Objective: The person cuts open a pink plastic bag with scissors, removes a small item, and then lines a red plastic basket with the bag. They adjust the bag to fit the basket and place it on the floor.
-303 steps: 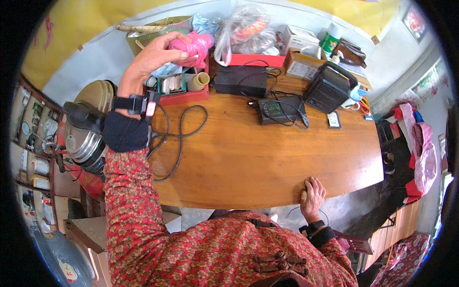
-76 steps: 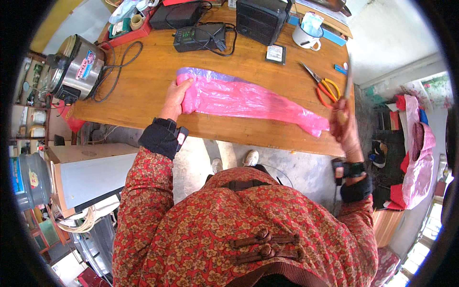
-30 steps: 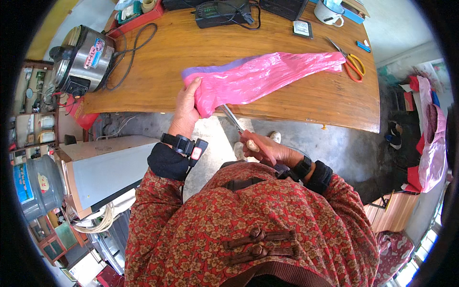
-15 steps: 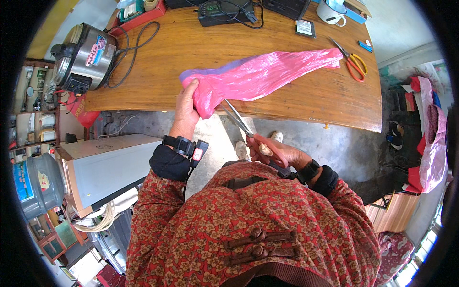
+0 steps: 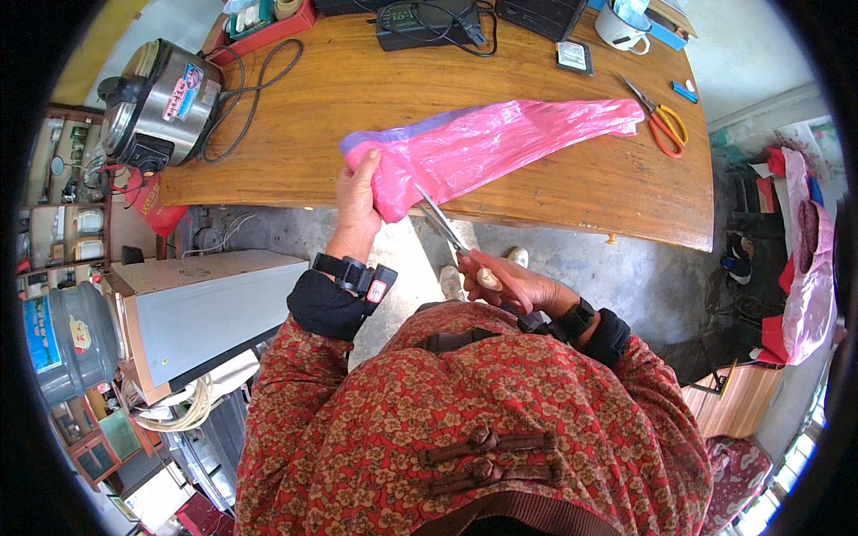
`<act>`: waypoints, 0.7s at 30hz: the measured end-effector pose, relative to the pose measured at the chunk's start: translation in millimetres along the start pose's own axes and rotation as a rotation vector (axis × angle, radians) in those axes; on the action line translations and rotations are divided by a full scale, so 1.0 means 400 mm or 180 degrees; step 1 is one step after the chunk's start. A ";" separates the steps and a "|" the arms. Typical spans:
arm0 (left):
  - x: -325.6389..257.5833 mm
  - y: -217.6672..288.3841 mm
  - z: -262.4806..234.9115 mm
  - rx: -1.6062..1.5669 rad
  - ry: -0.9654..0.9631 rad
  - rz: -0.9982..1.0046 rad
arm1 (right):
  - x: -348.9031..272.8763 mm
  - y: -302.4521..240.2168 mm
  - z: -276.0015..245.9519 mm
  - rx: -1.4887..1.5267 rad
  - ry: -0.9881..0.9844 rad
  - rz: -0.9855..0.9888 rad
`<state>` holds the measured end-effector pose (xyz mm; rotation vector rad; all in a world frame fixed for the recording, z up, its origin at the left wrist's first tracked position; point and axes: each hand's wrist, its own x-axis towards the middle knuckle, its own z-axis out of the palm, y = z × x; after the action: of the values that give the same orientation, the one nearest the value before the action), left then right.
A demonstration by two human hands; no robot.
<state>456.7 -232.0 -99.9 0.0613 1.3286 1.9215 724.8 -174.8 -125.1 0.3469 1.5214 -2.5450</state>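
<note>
My left hand [image 5: 359,201] grips the near left end of a pink plastic bag [image 5: 509,147], thumb on top. The bag has a purple strip along its far left edge and stretches across the wooden table to the right. My right hand [image 5: 509,284] is closed round the pink handles of a pair of scissors [image 5: 444,223]. Their blades point up and left, with the tips at the bag's near edge, just right of my left hand. One blade lies over the pink plastic; where the other ends is hard to see.
On the wooden table [image 5: 313,116] are a steel electric cooker [image 5: 170,107] at left, a black power adapter [image 5: 427,25] at the back, a white enamel mug [image 5: 621,29], and orange-and-yellow-handled scissors [image 5: 666,125] by the bag's right end. A white cabinet [image 5: 210,304] stands at lower left.
The scissors' blades have come closer together at the bag's edge. My left hand and the bag have shifted slightly to the right, and the bag lies a little flatter.
</note>
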 end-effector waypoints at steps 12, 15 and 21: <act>-0.001 -0.016 0.011 0.0129 0.0038 0.0197 | 0.028 -0.133 0.062 0.0138 0.0527 0.0370; 0.002 -0.018 0.009 0.0161 0.0021 0.0219 | 0.030 -0.137 0.058 -0.0050 0.0470 0.0251; 0.006 -0.017 0.005 0.0182 0.0014 0.0169 | 0.035 -0.110 0.047 0.0487 0.0270 0.0371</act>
<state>459.9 -228.0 -105.3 0.1218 1.3976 1.9287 698.2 -170.7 -83.4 0.5529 1.2938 -2.5903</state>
